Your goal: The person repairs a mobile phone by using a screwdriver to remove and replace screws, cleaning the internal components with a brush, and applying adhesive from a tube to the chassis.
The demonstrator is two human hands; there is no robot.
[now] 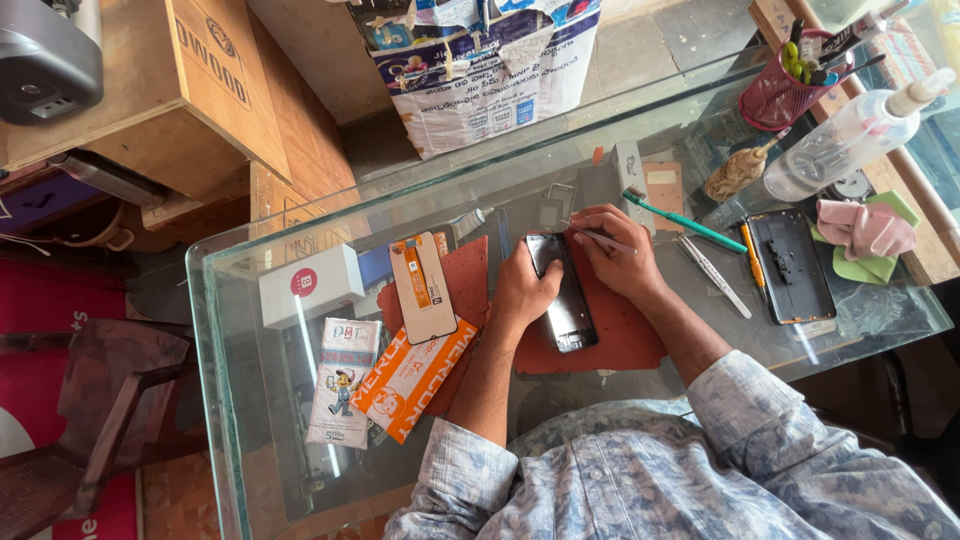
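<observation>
I see the dark phone (566, 296) lying flat on a red mat (620, 335); my left hand (524, 290) presses its 9 o'clock edge, fingers curled against it; my right hand (618, 258), at 1 o'clock, pinches a thin metal tool (606, 240); the glass surface (250, 400) carries a white box (310, 285) at 9 o'clock; cardboard boxes (190, 80) stand beyond.

A slim black glossy smartphone (566, 300) lies flat, screen up, on a reddish-brown work mat, its long side running away from the person. The left fingers rest along its left edge. A thin grey metal tool (608, 240) lies pinched between the right fingers, its tip by the phone's top corner.
</observation>
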